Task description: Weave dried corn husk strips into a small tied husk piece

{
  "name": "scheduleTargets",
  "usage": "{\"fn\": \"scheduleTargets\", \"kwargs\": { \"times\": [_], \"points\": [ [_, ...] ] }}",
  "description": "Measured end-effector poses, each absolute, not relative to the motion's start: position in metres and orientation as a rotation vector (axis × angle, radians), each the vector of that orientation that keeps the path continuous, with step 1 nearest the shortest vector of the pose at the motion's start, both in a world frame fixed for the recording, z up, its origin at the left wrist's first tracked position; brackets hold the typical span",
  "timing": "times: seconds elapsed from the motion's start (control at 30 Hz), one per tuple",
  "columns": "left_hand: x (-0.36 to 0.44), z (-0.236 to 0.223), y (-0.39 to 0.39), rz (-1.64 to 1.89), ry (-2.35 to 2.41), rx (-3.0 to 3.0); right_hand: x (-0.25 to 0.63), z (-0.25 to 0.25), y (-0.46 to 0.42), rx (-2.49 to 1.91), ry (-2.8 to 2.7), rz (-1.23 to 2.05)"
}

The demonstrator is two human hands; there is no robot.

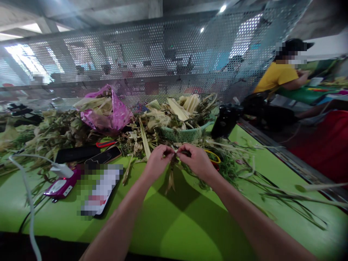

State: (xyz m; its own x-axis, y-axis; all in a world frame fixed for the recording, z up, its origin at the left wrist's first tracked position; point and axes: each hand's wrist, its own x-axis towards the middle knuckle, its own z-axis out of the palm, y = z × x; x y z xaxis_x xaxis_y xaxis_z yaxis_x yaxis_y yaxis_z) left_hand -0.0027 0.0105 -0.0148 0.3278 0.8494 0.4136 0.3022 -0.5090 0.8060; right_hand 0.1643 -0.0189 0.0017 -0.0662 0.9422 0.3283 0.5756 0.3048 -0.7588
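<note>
Straw-coloured husk strip (170,180) hangs below the pinched fingertips of both hands, left (157,162) and right (198,162), above the middle of the green bench (201,221). The fingertips nearly meet; the exact grip point is too small to resolve. For good control, grip close to the fold, apply even tension and avoid sharp bends: dry fibre is likely to split along its grain. Beyond the hands, a perforated green basket (181,135) holds broad, ribbed, curled husks (191,104). Fine, thread-like green strands (231,170) lie tangled beside the right hand, toward the right edge.
</note>
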Motion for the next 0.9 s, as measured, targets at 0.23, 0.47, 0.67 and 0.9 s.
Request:
{"fn": "scheduleTargets", "kwargs": {
  "times": [0.23, 0.47, 0.67, 0.9],
  "points": [
    [-0.0016, -0.0096, 0.0096, 1.02, 0.955, 1.738, 0.163, 0.0089, -0.0189, -1.33, -1.599, 0.859],
    [-0.0018, -0.0126, 0.01, 1.127, 0.985, 1.875, 0.1641, 0.0054, -0.0178, -1.274, -1.42, 1.149],
    [-0.002, -0.0131, 0.0092, 1.253, 0.913, 1.961, 0.1635, 0.007, -0.0175, -1.205, -1.3, 1.285],
    [-0.002, -0.0117, 0.0066, 1.317, 0.87, 2.05, 0.1662, 0.0047, -0.0162, -1.175, -1.269, 1.314]
  ]
}}
